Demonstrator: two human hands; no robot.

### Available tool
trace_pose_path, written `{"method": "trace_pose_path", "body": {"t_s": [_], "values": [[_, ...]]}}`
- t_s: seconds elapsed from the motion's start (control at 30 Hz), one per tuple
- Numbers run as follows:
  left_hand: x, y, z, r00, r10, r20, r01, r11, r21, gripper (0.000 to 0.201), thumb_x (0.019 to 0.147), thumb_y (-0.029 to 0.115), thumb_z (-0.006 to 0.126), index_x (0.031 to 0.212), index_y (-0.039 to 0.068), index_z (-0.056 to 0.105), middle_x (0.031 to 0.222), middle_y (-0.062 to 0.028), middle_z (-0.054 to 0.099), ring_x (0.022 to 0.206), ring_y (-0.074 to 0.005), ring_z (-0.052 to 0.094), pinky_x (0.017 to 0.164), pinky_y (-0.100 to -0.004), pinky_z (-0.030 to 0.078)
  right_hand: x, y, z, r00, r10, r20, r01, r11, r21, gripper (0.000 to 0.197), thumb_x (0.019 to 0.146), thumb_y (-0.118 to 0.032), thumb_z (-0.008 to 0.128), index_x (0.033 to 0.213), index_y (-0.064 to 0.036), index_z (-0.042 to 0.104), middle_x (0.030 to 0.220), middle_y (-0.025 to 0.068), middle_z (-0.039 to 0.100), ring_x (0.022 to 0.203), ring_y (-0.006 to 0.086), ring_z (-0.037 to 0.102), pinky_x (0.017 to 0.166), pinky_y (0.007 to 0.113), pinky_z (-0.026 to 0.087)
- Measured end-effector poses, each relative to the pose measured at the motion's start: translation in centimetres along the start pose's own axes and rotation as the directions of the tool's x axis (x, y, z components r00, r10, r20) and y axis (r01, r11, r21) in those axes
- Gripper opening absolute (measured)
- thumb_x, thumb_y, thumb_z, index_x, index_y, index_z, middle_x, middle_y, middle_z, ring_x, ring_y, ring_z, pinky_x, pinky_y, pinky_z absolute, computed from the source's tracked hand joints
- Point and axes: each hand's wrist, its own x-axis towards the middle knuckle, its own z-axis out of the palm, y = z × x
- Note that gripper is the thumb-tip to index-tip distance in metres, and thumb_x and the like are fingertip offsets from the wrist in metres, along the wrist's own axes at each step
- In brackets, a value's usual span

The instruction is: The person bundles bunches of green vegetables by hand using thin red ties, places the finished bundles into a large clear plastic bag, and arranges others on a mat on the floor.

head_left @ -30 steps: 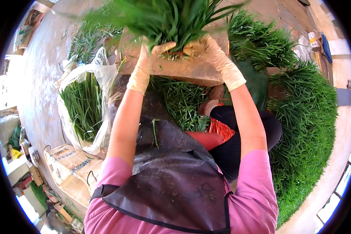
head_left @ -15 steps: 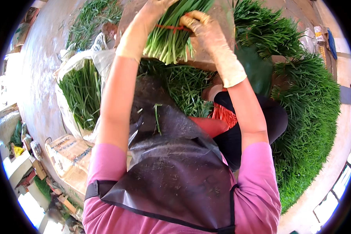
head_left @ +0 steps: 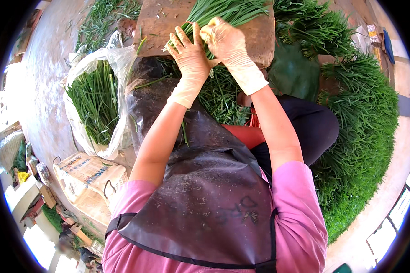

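Half a second ago, both hands held the bundle up, its pale stem ends aimed at six o'clock; now the bundle of green stalks (head_left: 230, 11) lies on the brown wooden surface (head_left: 157, 27) at twelve o'clock, leaves pointing towards two. The left hand (head_left: 189, 57) has gone from gripping to spread, fingers fanned, against the bundle's stem side, fingertips near a thin red band (head_left: 187, 23). The right hand (head_left: 225, 43) is curled over the stems, touching them; what it pinches, if anything, I cannot tell. The two hands now sit closer together.

Counted: two gloved hands, one bundle between them, one wooden surface. At nine to ten o'clock, one clear plastic bag (head_left: 125, 82) holds more stalks (head_left: 95, 98); at eight stands one beige basket (head_left: 91, 177). Two green heaps show, a smaller one (head_left: 310, 32) at two o'clock and a larger one (head_left: 360, 136) at three. Loose cuttings (head_left: 107, 22) lie at eleven.
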Motion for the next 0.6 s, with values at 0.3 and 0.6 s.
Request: {"method": "trace_pose_path", "body": {"t_s": [0.3, 0.6], "values": [[6.1, -9.1, -5.7, 0.892, 0.298, 0.340, -0.098, 0.862, -0.498, 0.093, 0.065, 0.023, 0.086, 0.145, 0.011, 0.039, 0.107, -0.0132, 0.070, 0.101, -0.0257, 0.067, 0.094, -0.0363, 0.052, 6.2, -1.3, -4.0, 0.931, 0.070, -0.359, 0.148, 0.826, 0.544, 0.022, 0.090, -0.026, 0.059, 0.097, -0.0079, 0.069, 0.093, 0.0114, 0.068, 0.086, 0.0299, 0.066, 0.072, 0.039, 0.052], [8.1, -8.3, -2.9, 0.892, 0.359, 0.274, -0.325, 0.932, -0.160, 0.112, 0.066, 0.044, 0.086, 0.151, 0.004, 0.025, 0.138, -0.0214, 0.051, 0.129, -0.0330, 0.049, 0.108, -0.0401, 0.040, 11.4, 3.3, 6.4, 0.977, 0.211, 0.007, -0.186, 0.846, 0.500, 0.033, 0.087, -0.039, 0.060, 0.099, -0.0115, 0.072, 0.097, 0.0110, 0.070, 0.093, 0.0330, 0.065, 0.082, 0.043, 0.051]]}}
